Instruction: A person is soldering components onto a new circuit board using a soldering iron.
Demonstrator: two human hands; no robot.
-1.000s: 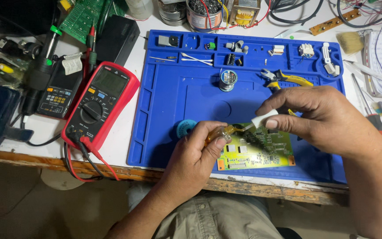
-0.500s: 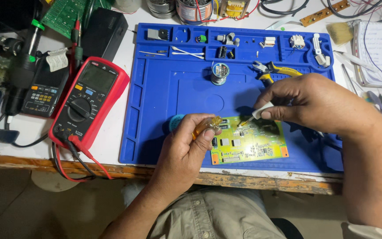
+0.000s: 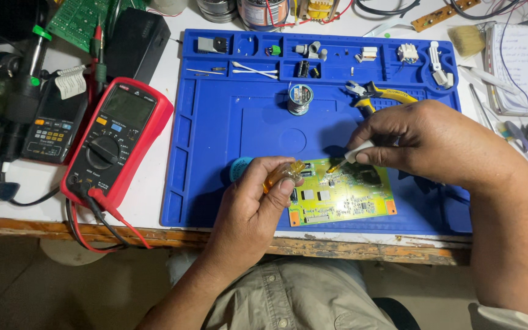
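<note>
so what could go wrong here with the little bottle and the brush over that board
1. The left hand holds the small amber bottle tilted right at the circuit board; liquid could spill onto it.
2. The right hand works a fine brush over dense parts; a slip might drag across them.
3. The board lies loose near the blue mat edge and could shift.

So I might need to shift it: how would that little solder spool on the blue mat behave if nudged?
The solder spool stands on its flat end, so it would probably slide rather than roll. It looks small and densely wound, likely heavy for its size. Tipped over, it could roll across the blue mat.
</note>
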